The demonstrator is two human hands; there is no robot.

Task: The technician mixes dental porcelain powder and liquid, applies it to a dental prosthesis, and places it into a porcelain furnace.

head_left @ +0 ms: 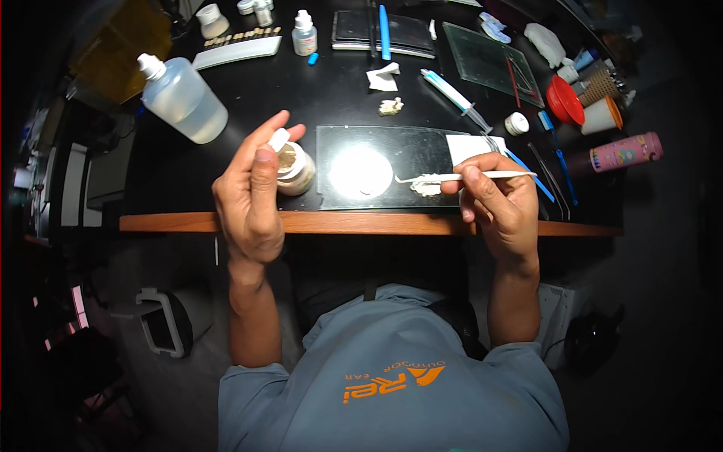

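My left hand [252,192] pinches a small white piece [279,139], perhaps a cap, between thumb and fingers. Just beside and partly behind that hand stands an open white jar [300,179] with something brownish inside. In my right hand [503,207] is a slim white-handled dental probe [497,175], held like a pen with its thin bent tip pointing left. The tip hovers over or touches a glass slab [329,192]; I cannot tell which. Below the tool, a crumbly white heap [428,188] lies on the slab, right of a bright lamp glare.
At the left stands a large translucent bottle [188,102]. Further back are a dropper bottle [304,38] and a shade guide [237,51]. A syringe [456,98], red bowl [564,99], pink can [626,152] and tweezers [553,181] lie rightward. The wooden table edge [361,223] runs nearest me.
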